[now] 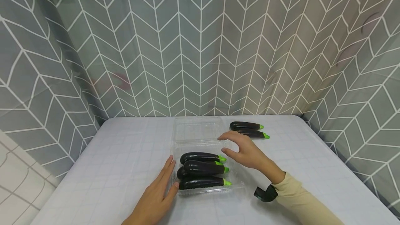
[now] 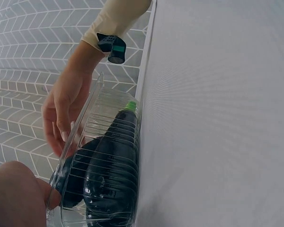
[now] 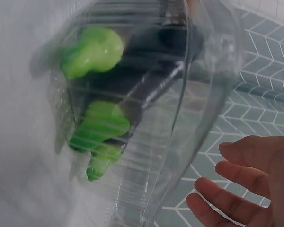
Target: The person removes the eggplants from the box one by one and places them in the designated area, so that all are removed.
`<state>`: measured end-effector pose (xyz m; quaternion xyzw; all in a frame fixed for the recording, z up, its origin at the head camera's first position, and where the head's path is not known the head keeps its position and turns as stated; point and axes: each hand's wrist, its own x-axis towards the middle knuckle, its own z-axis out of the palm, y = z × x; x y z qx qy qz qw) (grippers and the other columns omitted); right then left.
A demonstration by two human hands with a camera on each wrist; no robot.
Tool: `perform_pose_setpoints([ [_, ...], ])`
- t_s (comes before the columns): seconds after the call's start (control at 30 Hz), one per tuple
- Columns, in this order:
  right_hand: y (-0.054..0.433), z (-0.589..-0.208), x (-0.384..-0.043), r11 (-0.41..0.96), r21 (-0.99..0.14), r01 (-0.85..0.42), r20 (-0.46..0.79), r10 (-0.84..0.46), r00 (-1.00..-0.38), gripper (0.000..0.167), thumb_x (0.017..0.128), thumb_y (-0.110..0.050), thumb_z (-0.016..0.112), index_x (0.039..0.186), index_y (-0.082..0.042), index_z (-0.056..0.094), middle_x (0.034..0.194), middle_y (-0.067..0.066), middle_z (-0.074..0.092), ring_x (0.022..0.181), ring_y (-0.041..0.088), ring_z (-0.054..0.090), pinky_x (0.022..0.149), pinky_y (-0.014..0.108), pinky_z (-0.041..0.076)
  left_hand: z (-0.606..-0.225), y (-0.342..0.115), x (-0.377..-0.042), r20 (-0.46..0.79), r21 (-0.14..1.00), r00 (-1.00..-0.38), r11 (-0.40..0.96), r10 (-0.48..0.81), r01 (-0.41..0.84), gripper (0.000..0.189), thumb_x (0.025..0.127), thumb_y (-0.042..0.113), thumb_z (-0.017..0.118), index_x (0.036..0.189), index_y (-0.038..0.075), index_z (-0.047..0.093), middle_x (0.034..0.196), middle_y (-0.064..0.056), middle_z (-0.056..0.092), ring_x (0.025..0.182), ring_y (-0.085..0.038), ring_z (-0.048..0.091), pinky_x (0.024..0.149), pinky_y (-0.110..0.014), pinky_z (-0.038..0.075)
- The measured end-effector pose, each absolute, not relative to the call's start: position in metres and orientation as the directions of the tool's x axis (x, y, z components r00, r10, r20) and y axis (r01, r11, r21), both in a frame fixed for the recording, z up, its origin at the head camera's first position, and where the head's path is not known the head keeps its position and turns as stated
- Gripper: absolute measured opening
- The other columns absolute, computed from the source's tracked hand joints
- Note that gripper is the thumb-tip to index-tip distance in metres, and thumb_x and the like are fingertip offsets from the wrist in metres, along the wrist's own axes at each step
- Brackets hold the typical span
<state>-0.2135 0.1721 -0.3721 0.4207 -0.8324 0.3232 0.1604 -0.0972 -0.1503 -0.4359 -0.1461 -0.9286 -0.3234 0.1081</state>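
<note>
A clear plastic clamshell container (image 1: 215, 190) lies on the table with its lid (image 1: 198, 129) folded back. Several dark eggplants (image 1: 204, 168) with green stem ends fill its base, one resting on top of others. My left hand (image 1: 156, 192) lies along the container's left edge, fingers fairly straight, the thumb at the near corner. In the left wrist view, the thumb (image 2: 48, 193) is right at the rim. Over the container's right side my right hand (image 1: 245, 150) hovers, holding nothing, its fingers (image 3: 227, 201) loosely bent and spread in the right wrist view.
Two more eggplants (image 1: 245, 125) lie at the back right of the table, beside the lid. A white cloth covers the table (image 1: 118, 155). Grey curtains (image 1: 200, 44) with a white chevron pattern enclose the back and sides. A black wrist device (image 1: 265, 193) sits by the right sleeve.
</note>
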Motion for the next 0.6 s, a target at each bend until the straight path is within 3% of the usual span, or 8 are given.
perform_pose_setpoints([
  [0.6,0.151,-0.388,-0.205,0.385,-0.401,-0.831,0.446,-0.71,-0.545,0.034,0.096,-0.015,0.077,0.127,-0.003,0.068,0.126,0.003,0.068,0.122,0.022,0.061,0.101,0.044,0.052,-0.436,-0.15,-0.097,0.289,0.57,-0.936,0.749,0.202,0.338,0.068,0.107,0.031,0.059,0.166,0.016,0.03,0.171,0.006,0.019,0.147,-0.026,0.038,0.11,-0.055,0.042],
])
